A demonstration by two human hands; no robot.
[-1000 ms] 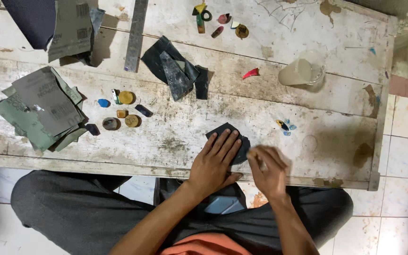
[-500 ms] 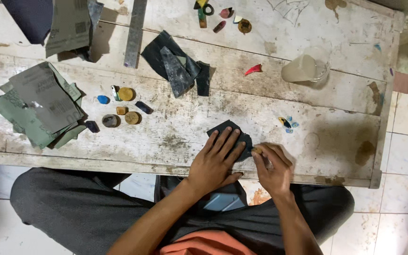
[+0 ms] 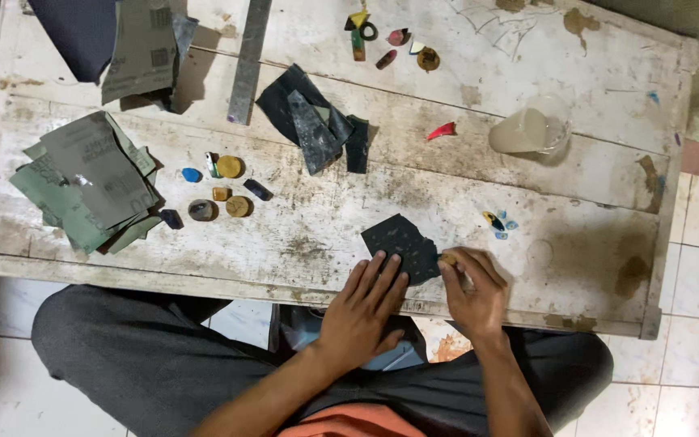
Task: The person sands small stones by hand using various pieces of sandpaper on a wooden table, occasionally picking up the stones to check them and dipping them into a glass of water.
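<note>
Now left hand (image 3: pixel 363 311) flat, open on dark sandpaper (image 3: pixel 402 247); right hand (image 3: pixel 472 293) pinched around small stone (image 3: pixel 448 260).

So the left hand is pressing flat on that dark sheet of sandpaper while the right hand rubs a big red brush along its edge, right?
Not quite. The right hand holds no red brush; it pinches a small tan piece against the edge of the dark sandpaper sheet, as the head view shows. The left hand does press flat on that sheet.
</note>
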